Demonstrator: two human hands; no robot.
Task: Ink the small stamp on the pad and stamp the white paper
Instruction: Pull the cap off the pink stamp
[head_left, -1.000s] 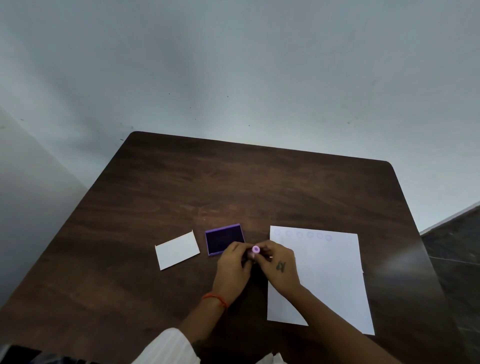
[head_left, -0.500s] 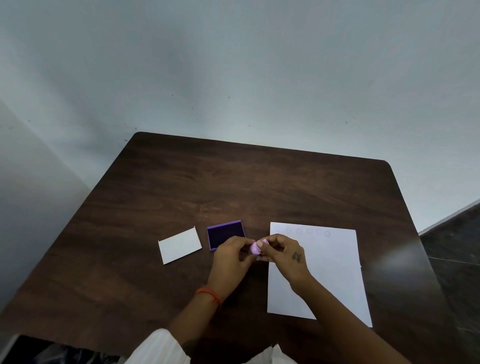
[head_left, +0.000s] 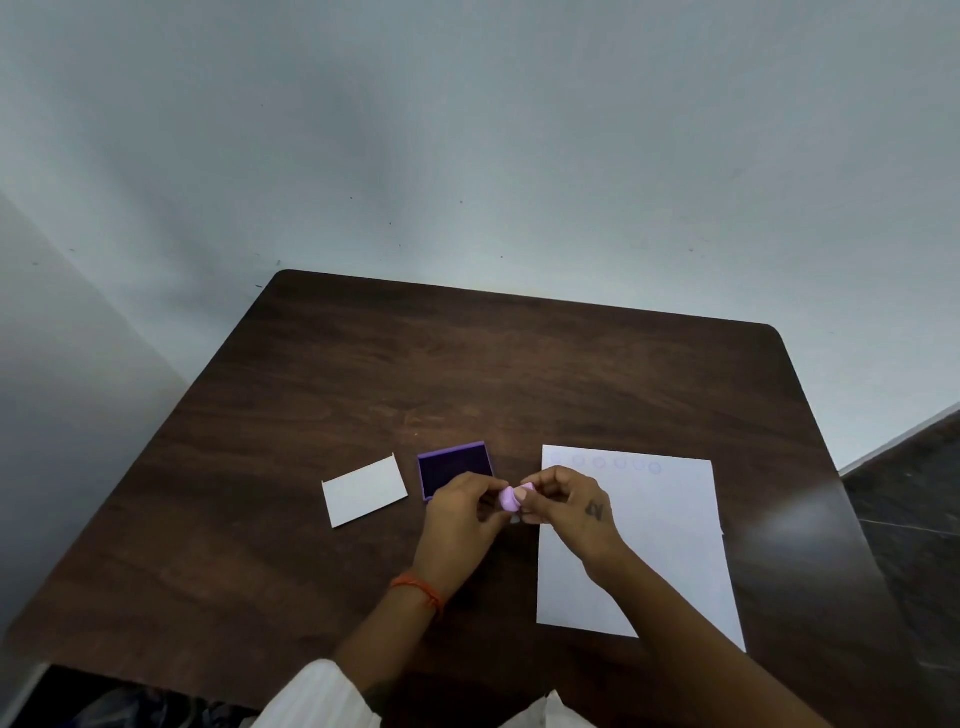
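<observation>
On the dark wooden table (head_left: 519, 364), a white sheet of paper (head_left: 665, 545) with faint round stamp marks lies toward the right edge. A small pale-purple round stamp (head_left: 511, 496) is held above the table's near middle, pinched between the fingertips of the left hand (head_left: 460, 519) and right hand (head_left: 569, 506), just beside an open purple ink pad (head_left: 453, 465).

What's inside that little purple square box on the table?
The open purple square box holds a dark violet ink pad filling its inside. Its near right corner is covered by the person's left hand, so that part cannot be seen. Nothing else shows inside.
</observation>
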